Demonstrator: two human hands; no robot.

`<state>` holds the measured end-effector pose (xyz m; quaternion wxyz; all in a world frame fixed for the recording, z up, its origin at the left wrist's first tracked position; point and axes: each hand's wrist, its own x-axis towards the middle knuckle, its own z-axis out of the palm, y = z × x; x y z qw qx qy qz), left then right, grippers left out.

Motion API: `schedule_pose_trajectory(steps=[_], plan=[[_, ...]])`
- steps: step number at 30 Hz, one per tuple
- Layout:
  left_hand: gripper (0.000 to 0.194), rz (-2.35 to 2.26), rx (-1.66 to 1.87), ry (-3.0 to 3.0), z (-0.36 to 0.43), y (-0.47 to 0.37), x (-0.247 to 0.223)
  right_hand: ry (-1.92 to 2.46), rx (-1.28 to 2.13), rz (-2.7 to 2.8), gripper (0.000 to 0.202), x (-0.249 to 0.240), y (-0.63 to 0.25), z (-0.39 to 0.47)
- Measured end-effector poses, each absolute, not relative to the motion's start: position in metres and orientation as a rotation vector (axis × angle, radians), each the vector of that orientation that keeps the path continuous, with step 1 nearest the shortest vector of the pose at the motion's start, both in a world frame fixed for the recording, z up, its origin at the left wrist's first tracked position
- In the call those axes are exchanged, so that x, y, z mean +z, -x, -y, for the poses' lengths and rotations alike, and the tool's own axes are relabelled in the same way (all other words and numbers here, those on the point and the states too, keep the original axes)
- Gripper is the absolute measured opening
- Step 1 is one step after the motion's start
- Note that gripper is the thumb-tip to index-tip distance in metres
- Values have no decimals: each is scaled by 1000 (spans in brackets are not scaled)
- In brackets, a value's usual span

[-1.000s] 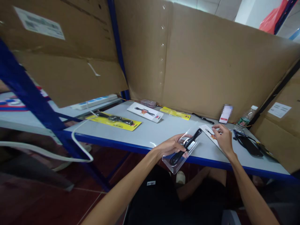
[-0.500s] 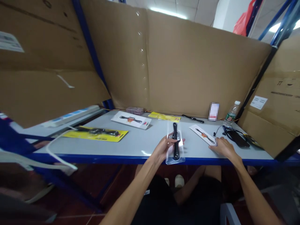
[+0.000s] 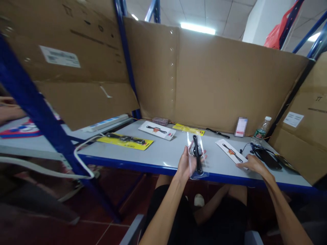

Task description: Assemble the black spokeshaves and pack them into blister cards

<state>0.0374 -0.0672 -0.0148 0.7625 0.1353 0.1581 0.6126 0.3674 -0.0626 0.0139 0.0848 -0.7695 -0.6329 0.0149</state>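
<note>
My left hand [image 3: 184, 164] holds a clear plastic blister shell [image 3: 200, 176] near the table's front edge, fingers behind it and thumb at its left side. A black spokeshave [image 3: 197, 156] lies in the shell, its handles pointing up and down. At the right, my right hand [image 3: 253, 164] pinches the near corner of a white backing card [image 3: 226, 147] printed with a spokeshave picture. The card's far end points toward the back of the table.
A yellow card pack [image 3: 127, 143], a second white card [image 3: 163, 134], another yellow pack [image 3: 187, 129] and a loose black spokeshave [image 3: 218, 132] lie around. A phone [image 3: 268, 159], earphones and a bottle [image 3: 262, 129] are at right. Cardboard walls [image 3: 230, 78] enclose the table.
The view has turned left, so everything sits further right. My left thumb has moved off the spokeshave to the shell's side. My right hand remains at the white card's corner.
</note>
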Motion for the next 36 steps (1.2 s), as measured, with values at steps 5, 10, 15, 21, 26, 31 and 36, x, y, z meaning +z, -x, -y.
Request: schedule_pose_trajectory(steps=[5, 10, 15, 21, 26, 31, 36], plan=[[53, -306, 1331, -380, 69, -37, -16, 1849, 507, 1698, 28, 19, -362, 92], [53, -305, 1350, -373, 69, -39, -14, 1422, 886, 1275, 45, 14, -310, 178], [47, -347, 1349, -316, 71, -40, -6, 1298, 1072, 1135, 57, -7, -258, 225], [47, -359, 1356, -309, 76, -39, -4, 1180, 1267, 1021, 46, -21, -247, 228], [46, -370, 1387, -296, 74, -40, -6, 1159, 1368, 952, 47, -23, -239, 242], [46, -399, 1404, -276, 73, -39, -6, 1156, 1287, 833, 46, -26, -230, 244], [46, -422, 1398, -288, 74, -36, -7, 1115, 1226, 736, 42, -18, -234, 243]])
